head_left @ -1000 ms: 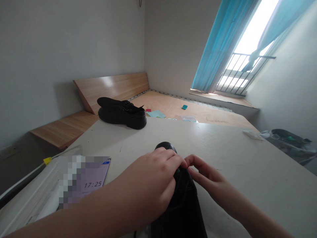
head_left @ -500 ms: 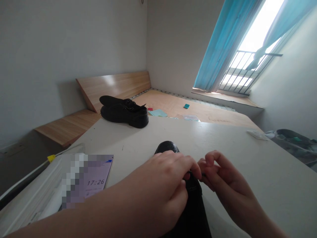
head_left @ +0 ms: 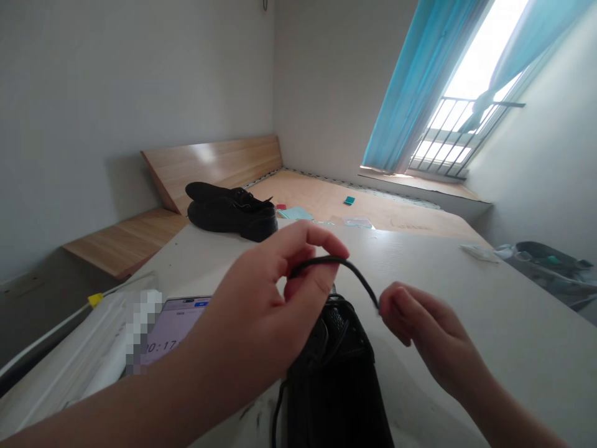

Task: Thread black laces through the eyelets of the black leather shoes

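Note:
A black leather shoe (head_left: 342,386) lies on the white table in front of me, its toe pointing away and partly hidden by my left hand. Above the shoe, my left hand (head_left: 284,286) pinches a black shoelace (head_left: 357,272) between thumb and fingers. The lace arches over to the right, where my right hand (head_left: 420,317) grips it with curled fingers. Another stretch of lace hangs down the shoe's left side. Neither hand appears to touch the shoe's body, though the left covers part of it.
A pair of black shoes (head_left: 231,211) stands at the table's far left. A phone (head_left: 175,326) showing a timer and clear plastic packaging (head_left: 88,354) lie at the left. Beyond the white table (head_left: 410,255) is a wooden bed board (head_left: 317,186); a dark bin (head_left: 555,274) stands at the right.
My left hand has risen and moved left off the shoe, drawing up a loop of lace. My right hand has shifted slightly right, and more of the shoe shows.

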### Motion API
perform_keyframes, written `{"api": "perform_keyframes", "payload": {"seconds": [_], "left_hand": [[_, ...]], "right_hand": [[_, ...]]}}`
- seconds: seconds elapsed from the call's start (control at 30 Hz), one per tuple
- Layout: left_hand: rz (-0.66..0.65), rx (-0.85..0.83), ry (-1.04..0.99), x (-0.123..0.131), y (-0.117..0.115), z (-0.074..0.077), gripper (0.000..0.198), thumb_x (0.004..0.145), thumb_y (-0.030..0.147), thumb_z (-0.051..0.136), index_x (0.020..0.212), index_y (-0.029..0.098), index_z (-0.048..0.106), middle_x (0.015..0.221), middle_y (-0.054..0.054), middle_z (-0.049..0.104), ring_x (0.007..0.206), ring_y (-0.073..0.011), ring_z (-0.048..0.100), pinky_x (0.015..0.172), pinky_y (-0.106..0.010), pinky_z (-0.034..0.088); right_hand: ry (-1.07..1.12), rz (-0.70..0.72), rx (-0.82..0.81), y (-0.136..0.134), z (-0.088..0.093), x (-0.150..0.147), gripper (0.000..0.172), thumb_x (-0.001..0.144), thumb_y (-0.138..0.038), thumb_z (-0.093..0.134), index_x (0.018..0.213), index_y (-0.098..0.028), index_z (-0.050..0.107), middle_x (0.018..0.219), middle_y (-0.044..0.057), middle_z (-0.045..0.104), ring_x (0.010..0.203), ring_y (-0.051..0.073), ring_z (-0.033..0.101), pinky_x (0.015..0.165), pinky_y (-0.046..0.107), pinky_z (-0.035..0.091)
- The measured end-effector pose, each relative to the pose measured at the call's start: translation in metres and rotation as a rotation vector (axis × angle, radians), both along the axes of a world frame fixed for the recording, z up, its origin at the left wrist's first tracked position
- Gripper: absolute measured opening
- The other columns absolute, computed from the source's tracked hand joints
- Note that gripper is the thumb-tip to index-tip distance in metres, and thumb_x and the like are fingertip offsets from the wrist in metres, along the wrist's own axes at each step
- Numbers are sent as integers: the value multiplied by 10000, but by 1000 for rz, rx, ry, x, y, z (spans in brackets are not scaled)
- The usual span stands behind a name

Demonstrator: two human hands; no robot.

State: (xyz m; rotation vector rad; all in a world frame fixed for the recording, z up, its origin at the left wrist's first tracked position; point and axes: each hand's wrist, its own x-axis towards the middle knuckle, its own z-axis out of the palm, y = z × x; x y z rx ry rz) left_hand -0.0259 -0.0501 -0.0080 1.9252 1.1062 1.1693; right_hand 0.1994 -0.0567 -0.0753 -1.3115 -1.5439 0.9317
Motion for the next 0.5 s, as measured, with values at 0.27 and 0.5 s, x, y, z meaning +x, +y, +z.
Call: {"api": "perform_keyframes", "payload": {"seconds": [0.27,0.5], "left_hand": [[-197,-24,-200,-14,-11,13,264,780,368,416,746,271,659,542,34,488,501,-109,405,460,-229,343],[-174,-264,132,-8,1,9,406,880,458,357,734,231,660,516,39,466,490,-113,412,477,-241,322]], "right_hand": [[-122,117,-102,4,-12,-14,283,869,-471,545,828,-198,606,782,33,616,726,175,549,637,305,440],[37,131,-169,3,-16,-15,232,822,-420,607,800,-201,538,696,-11,512,638,135,446,556,256,363]]}}
